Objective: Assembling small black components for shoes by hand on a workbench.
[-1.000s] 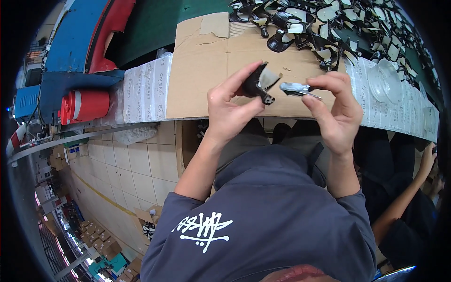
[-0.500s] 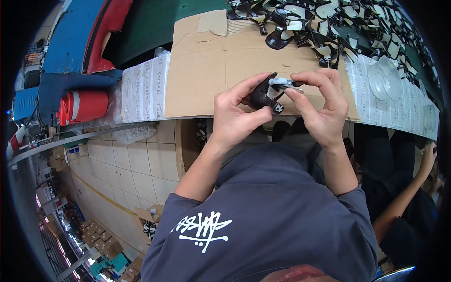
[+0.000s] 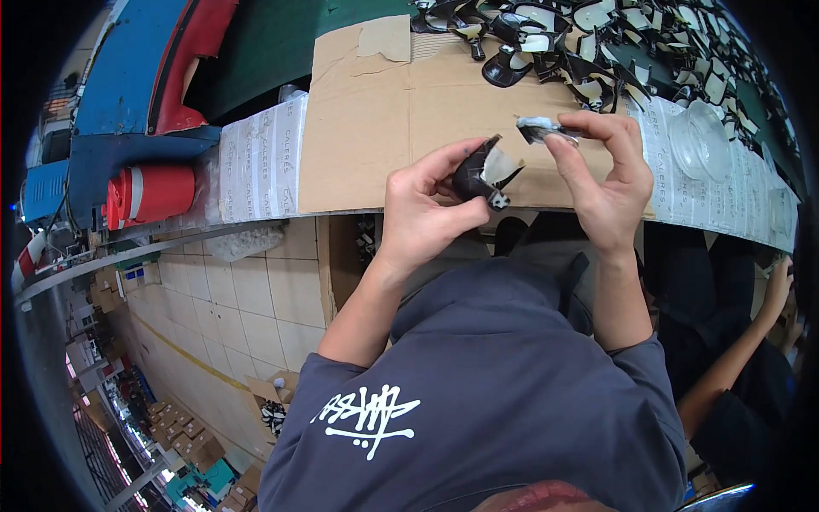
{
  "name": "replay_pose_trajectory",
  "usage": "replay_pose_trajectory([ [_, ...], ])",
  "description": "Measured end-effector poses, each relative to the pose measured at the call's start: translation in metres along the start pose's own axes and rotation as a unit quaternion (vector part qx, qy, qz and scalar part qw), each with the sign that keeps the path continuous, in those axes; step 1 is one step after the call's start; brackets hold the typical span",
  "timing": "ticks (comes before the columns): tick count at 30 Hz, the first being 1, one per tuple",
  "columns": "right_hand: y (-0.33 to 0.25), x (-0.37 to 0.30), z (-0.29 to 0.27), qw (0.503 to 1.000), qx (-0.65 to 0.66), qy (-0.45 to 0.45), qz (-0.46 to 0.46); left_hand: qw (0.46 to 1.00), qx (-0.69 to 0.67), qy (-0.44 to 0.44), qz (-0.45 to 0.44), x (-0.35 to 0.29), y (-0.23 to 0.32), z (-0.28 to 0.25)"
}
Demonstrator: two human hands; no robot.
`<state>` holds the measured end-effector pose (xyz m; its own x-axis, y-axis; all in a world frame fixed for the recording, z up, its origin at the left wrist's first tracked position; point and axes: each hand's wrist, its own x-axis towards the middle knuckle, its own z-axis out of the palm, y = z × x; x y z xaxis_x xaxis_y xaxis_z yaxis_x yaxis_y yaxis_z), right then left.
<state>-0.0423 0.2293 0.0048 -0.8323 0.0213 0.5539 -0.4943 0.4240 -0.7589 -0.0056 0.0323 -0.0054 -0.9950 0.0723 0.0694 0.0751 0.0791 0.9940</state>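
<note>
My left hand (image 3: 424, 203) is closed around a glossy black shoe heel piece (image 3: 472, 175) with a pale inner face, held just above the near edge of the cardboard. To its right, my right hand (image 3: 606, 175) pinches a small dark tool with a pale blue wrapping (image 3: 543, 130) between thumb and fingers. The tool is clear of the heel piece, and its exact kind is not plain. A cardboard sheet (image 3: 358, 128) lies under both hands.
A heap of similar black heel pieces (image 3: 589, 60) spreads over the far right. Clear plastic bowls (image 3: 699, 141) stand right of the cardboard, a red container (image 3: 152, 196) at the left. A co-worker's arm (image 3: 734, 350) shows at the right.
My right hand has moved up and to the right, taking the pale blue tool away from the heel piece. My left hand holds the piece in nearly the same place.
</note>
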Motion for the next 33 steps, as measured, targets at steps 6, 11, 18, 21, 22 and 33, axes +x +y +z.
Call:
replay_pose_trajectory([
  [6, -0.009, -0.014, -0.001, 0.995, 0.057, -0.076, 0.032, 0.995, -0.083, 0.010, -0.060, 0.001, -0.005, -0.001],
  [11, -0.009, -0.021, 0.006, 0.994, 0.040, -0.094, 0.027, 0.994, -0.094, 0.012, -0.053, 0.002, -0.004, 0.000],
  [18, 0.006, -0.011, 0.000, 0.997, -0.055, -0.043, -0.012, 0.992, -0.107, 0.012, -0.069, 0.002, -0.008, -0.005],
  [21, 0.009, -0.008, -0.005, 0.999, -0.039, -0.024, 0.006, 0.983, -0.158, 0.009, -0.089, 0.002, -0.004, -0.006],
  [22, 0.009, -0.007, -0.007, 0.999, -0.032, -0.021, 0.011, 0.984, -0.149, 0.002, -0.094, 0.003, -0.003, -0.007],
  [33, -0.009, -0.016, 0.001, 0.989, 0.071, -0.128, 0.017, 0.991, -0.094, -0.023, -0.087, -0.001, -0.003, -0.004],
])
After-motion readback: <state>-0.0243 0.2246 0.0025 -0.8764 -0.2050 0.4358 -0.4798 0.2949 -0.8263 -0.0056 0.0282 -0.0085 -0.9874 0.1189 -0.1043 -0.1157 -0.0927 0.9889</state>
